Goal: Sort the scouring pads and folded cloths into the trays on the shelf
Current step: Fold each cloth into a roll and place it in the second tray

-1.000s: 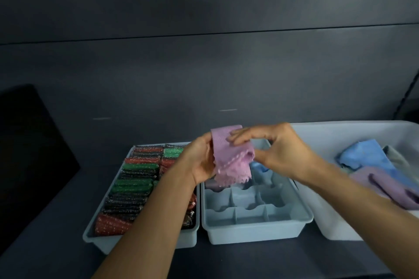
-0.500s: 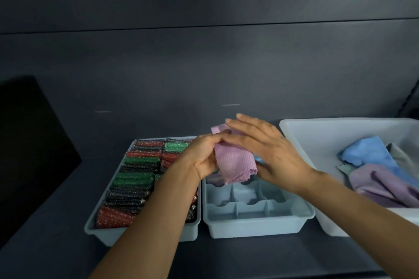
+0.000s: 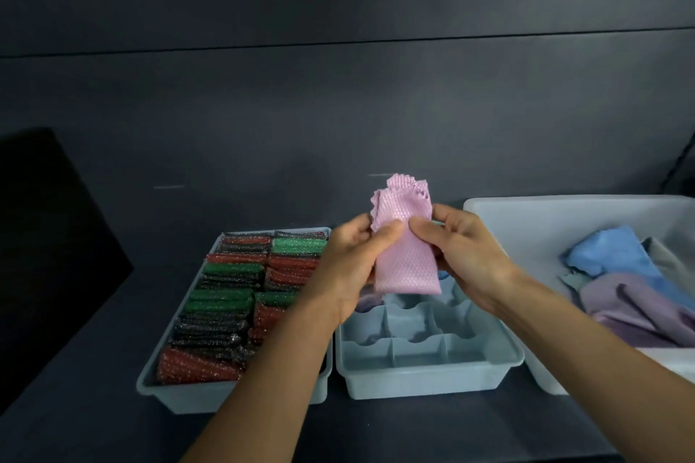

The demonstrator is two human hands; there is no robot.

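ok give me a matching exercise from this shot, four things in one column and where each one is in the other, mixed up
Things
1 pink cloth
2 scouring pads
3 blue cloth
4 divided tray

Places
a in the white bin on the right
b between the left tray and the white bin
c pinched by the left hand and right hand
d packed in rows in the left tray

Pairs: 1-c, 2-d, 3-a, 4-b

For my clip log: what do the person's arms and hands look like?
The left forearm and right forearm are bare to the frame edge, no sleeves visible. The left hand and right hand wear no gloves; no watch, ring or band shows.
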